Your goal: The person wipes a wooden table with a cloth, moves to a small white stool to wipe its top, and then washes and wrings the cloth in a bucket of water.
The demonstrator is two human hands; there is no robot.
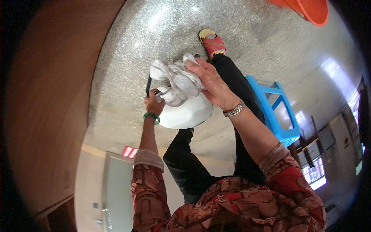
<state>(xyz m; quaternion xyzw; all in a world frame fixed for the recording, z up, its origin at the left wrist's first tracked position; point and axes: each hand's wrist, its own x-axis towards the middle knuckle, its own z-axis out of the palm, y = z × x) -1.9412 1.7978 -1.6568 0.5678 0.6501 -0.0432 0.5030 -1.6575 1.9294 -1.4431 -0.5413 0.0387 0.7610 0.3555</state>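
Note:
My right hand (pixel 213 81) grips one side of a crumpled white cloth (pixel 182 81), fingers bent over its folds. At the cloth's lower left, my left hand (pixel 154 103) is closed on a dark, thin frame or handle (pixel 148 84) and a bit of pale material beside it; how much of the cloth it holds is hidden. Below the cloth shows a rounded white object (pixel 185 114), smooth on the outside, its upper part covered. A green bangle is on my left wrist, and a metal watch is on my right.
A blue plastic stool (pixel 285 110) stands to the right of my leg. An orange bucket (pixel 316 11) is at the upper right. A brown wooden panel (pixel 52 87) runs along the left. My foot in a red sandal (pixel 214 45) rests on the speckled floor (pixel 130 58).

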